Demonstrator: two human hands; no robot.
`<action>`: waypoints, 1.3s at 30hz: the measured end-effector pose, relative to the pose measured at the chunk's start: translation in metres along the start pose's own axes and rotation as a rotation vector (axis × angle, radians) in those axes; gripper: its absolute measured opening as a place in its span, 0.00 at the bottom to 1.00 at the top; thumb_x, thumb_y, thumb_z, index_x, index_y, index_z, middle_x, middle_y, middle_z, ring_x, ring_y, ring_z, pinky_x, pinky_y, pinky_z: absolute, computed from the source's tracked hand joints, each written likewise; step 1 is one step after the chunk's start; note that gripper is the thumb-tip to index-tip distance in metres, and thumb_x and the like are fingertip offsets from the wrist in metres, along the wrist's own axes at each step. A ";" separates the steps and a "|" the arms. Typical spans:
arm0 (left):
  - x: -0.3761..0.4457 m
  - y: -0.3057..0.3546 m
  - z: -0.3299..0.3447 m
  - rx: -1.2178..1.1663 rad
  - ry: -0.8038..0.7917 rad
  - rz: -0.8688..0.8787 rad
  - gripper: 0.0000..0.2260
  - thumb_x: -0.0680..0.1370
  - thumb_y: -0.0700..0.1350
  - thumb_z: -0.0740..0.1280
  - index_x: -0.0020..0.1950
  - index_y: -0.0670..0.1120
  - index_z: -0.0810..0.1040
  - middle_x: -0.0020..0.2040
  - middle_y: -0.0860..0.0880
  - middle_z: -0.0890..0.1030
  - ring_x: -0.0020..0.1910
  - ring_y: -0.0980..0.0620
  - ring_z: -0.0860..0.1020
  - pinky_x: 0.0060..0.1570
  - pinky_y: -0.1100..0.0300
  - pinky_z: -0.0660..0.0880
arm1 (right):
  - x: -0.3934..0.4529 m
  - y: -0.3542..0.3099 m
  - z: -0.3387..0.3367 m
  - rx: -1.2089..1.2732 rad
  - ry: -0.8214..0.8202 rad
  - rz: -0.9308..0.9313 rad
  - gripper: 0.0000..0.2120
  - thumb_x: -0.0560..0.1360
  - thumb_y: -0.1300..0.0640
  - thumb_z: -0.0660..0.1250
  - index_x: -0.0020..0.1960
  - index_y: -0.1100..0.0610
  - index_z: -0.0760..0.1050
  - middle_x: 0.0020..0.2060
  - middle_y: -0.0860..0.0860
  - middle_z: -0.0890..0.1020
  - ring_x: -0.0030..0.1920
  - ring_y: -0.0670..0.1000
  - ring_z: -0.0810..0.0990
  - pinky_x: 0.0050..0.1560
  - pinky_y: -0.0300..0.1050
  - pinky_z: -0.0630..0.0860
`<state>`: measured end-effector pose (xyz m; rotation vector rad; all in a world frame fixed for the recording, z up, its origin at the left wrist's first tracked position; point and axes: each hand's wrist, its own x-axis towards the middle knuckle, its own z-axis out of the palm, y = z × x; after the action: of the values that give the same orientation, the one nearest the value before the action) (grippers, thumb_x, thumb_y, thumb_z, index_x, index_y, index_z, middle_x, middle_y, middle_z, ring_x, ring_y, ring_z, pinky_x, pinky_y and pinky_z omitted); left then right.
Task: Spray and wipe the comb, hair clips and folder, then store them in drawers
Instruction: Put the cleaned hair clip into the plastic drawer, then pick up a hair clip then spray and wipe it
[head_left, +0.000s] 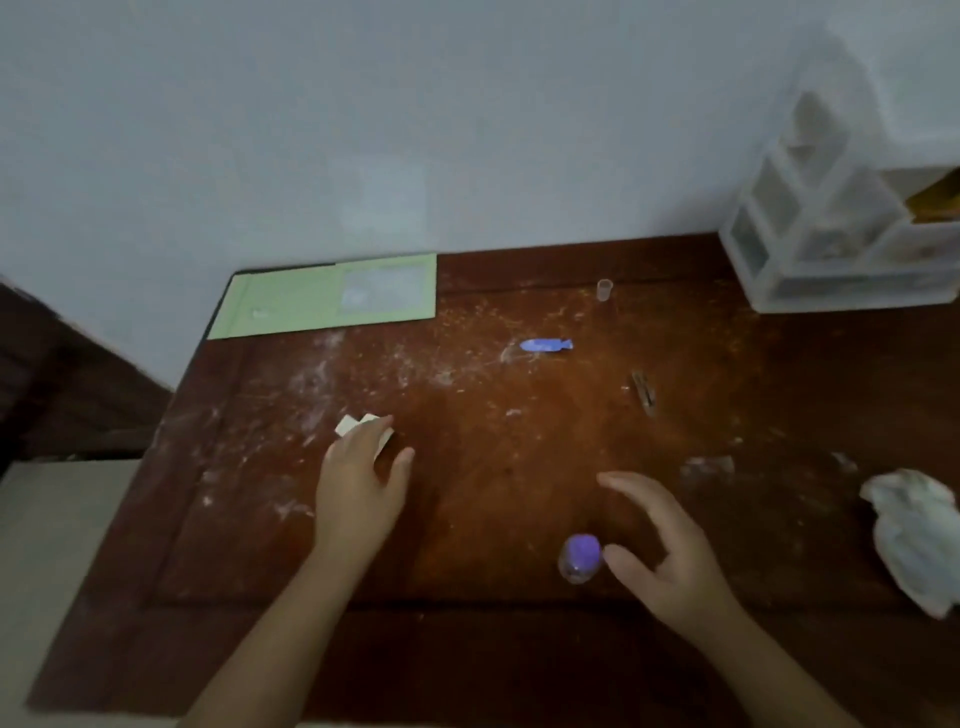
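Observation:
A small cream comb (349, 425) lies on the brown table (467, 519), and the fingers of my left hand (358, 483) rest over it with the thumb spread apart. My right hand (660, 545) hovers with its fingers spread, the thumb right beside a small spray bottle with a purple cap (581, 558); it holds nothing. A blue hair clip (545, 345) lies further back. To the right of the blue one lies a brown hair clip (643, 392). A green folder (327, 299) lies flat at the back left against the wall.
White plastic drawers (831, 244) stand at the back right corner. A crumpled white cloth (914, 540) lies at the right edge. A small clear cap (604, 289) stands near the back. The table top is dusty with white marks.

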<state>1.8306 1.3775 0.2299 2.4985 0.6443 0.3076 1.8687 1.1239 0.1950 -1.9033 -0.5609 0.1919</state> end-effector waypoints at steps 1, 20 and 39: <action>-0.003 -0.019 0.001 0.002 0.003 -0.056 0.19 0.74 0.41 0.67 0.63 0.38 0.72 0.61 0.40 0.76 0.62 0.41 0.72 0.62 0.51 0.66 | -0.009 -0.001 0.011 0.029 -0.048 0.044 0.27 0.63 0.41 0.66 0.59 0.29 0.63 0.60 0.35 0.72 0.62 0.34 0.68 0.60 0.24 0.62; 0.030 -0.042 0.005 -0.096 -0.250 -0.185 0.03 0.75 0.39 0.61 0.46 0.40 0.73 0.42 0.43 0.75 0.36 0.50 0.71 0.30 0.61 0.64 | -0.040 -0.028 0.056 0.072 0.225 0.357 0.32 0.73 0.69 0.63 0.68 0.50 0.52 0.49 0.45 0.74 0.43 0.34 0.76 0.42 0.24 0.72; -0.103 -0.022 0.018 -0.800 -0.370 -0.510 0.09 0.73 0.33 0.65 0.43 0.47 0.79 0.42 0.46 0.77 0.43 0.50 0.78 0.40 0.63 0.78 | -0.051 -0.075 0.090 -0.179 -0.203 0.275 0.32 0.73 0.59 0.66 0.60 0.33 0.50 0.39 0.39 0.72 0.38 0.37 0.73 0.41 0.27 0.68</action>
<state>1.7394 1.3340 0.1941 1.5118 0.7779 -0.0869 1.7678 1.1975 0.2215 -2.1474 -0.4603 0.5338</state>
